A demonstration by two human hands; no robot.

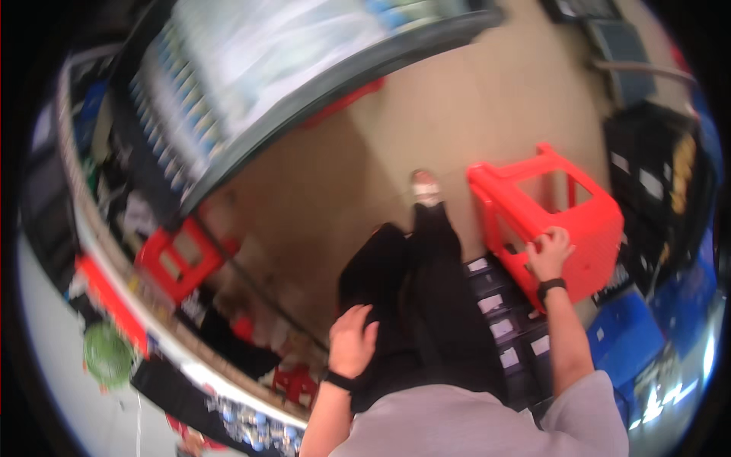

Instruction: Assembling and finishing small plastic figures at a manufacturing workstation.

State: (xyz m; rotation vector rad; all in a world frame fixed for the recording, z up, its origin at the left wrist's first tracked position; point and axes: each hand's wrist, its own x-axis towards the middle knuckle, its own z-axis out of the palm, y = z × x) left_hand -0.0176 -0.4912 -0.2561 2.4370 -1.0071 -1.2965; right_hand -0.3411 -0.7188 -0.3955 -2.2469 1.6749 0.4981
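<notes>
My right hand grips a red plastic stool at the edge of its seat, fingers curled over the rim. This stool looks tilted, its legs pointing away to the upper left. My left hand hangs beside my thigh, fingers loosely apart and holding nothing. Both wrists wear black bands.
At the upper left is a dark-rimmed tray with clear plastic and rows of small blue-and-white parts. Another red stool stands beneath the bench at left. Black boxes, blue bins and stacked dark crates line the right.
</notes>
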